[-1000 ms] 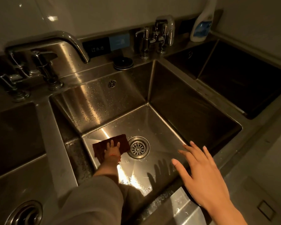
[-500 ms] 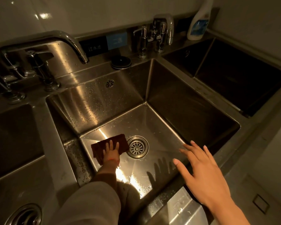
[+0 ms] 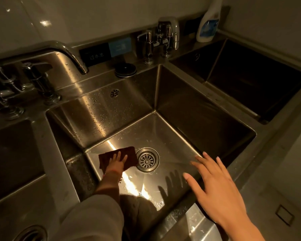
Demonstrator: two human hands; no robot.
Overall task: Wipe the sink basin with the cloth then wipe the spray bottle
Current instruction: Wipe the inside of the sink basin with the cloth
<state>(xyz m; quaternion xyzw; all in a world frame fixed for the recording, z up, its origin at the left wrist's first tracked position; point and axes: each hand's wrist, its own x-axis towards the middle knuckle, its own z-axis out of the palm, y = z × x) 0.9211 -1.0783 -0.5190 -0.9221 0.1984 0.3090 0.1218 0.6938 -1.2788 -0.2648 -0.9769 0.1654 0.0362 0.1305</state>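
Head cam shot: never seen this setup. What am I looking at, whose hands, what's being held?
There is no robot here. A person wears a wide-angle camera on the head, so the one picture looks forward and down at their own two bare hands over a row of steel sinks.

The left hand is down in the middle sink basin, pressed flat on a dark cloth that lies just beside the drain. It presses rather than closing a grip.

The right hand hangs open above the near edge, holding nothing.

On the back ledge stand the taps, a round black lid and, far right, the spray bottle.
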